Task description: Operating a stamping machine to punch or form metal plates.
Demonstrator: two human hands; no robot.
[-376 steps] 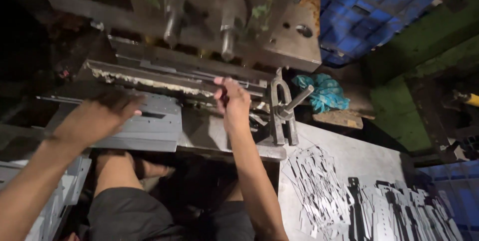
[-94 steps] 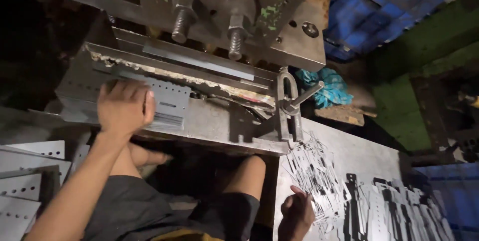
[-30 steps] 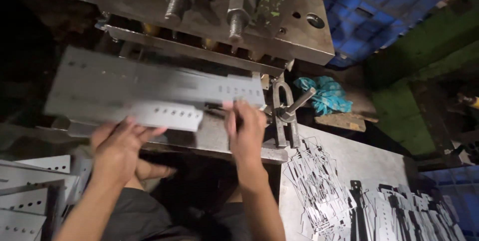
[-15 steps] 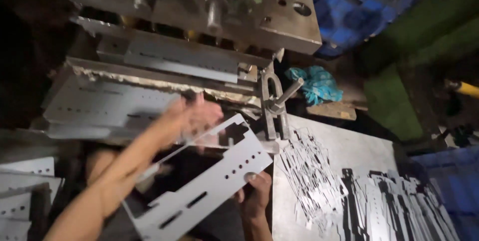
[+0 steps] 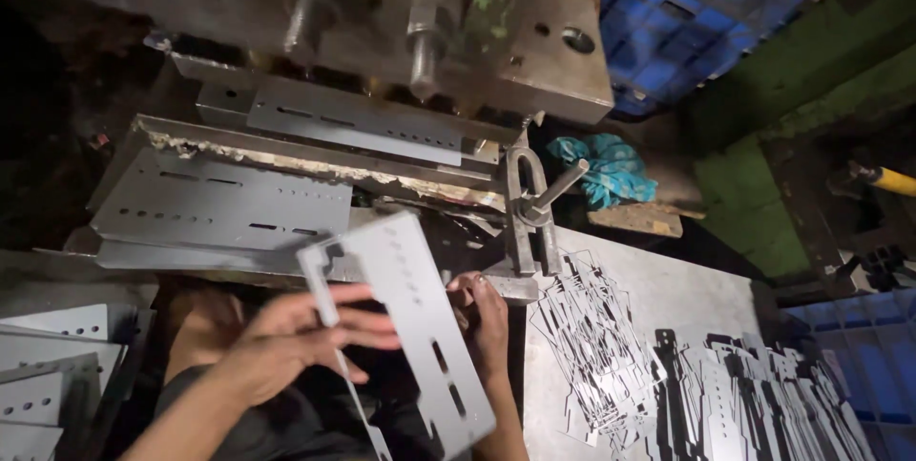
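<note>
Both hands, left hand [image 5: 286, 342] and right hand [image 5: 482, 313], fingers clenched on punched metal plate [image 5: 415, 327] (tilted) below press die [image 5: 315, 151].

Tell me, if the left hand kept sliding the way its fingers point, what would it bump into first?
Probably the right hand. The left hand points rightward, fingers lying on the punched plate, and the right hand grips that plate's far edge. Depth is hard to judge.

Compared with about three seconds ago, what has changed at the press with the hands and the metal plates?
The punched plate has come off the die bed and now sits tilted in both hands: the left hand has left the bed to grip its near side, the right hand has come up from the tray to its far edge. Another perforated plate lies on the bed. The press, clamp and scrap strips are unchanged.
</note>
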